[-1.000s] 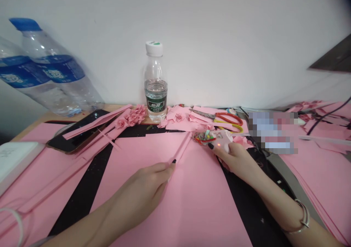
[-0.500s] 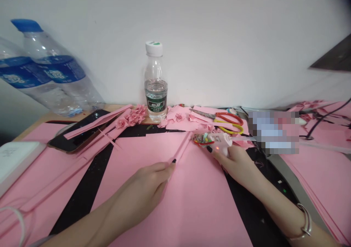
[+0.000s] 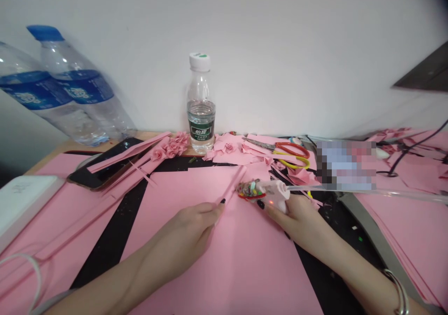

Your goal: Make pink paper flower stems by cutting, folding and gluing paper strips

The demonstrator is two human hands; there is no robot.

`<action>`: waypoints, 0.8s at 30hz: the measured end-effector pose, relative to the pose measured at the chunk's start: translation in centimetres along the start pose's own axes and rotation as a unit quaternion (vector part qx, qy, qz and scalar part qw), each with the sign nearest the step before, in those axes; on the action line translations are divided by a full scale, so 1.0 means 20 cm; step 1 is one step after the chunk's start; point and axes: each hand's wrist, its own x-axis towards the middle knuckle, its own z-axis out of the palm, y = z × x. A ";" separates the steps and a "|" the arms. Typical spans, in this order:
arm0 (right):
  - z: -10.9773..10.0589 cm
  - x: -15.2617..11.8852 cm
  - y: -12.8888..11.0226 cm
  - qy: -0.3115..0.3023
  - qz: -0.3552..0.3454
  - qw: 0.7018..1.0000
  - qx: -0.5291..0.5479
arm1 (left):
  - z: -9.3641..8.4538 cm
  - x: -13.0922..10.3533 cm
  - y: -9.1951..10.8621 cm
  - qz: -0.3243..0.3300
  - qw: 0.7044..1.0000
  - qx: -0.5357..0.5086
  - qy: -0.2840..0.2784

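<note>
My left hand (image 3: 201,219) pinches a narrow rolled or folded strip of pink paper (image 3: 235,184) that slants up and away over a large pink sheet (image 3: 182,189). My right hand (image 3: 297,217) is wrapped around a white hot glue gun (image 3: 278,192) with a small lit red light. A clear glue stick (image 3: 336,192) juts from the gun's back end to the right. The gun's nozzle end (image 3: 251,190), covered in tangled coloured material, sits right beside the pink strip; whether they touch I cannot tell.
Behind stand a water bottle (image 3: 202,114) and, leftward, two large bottles (image 3: 84,88). Scissors (image 3: 292,154) lie among pink scraps. Paper roses (image 3: 170,147) and strips rest by a phone (image 3: 105,168). A white box (image 3: 28,203) is at left, stacked pink sheets (image 3: 413,240) at right.
My right hand has brought the glue gun left and nearer me, down along the strip. The glue stick now shows more to the right. My left hand keeps its pinch.
</note>
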 end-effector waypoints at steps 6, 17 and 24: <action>0.01 -0.03 -0.05 -0.021 -0.001 1.000 0.022 | 0.00 0.00 0.00 0.014 1.000 0.008 -0.004; 0.01 -0.08 -0.10 -0.056 -0.028 0.997 0.042 | -0.01 0.01 -0.03 0.036 0.999 -0.038 -0.005; 0.04 -0.12 -0.11 -0.053 -0.048 0.997 0.032 | -0.05 0.02 0.01 0.007 0.998 -0.052 -0.019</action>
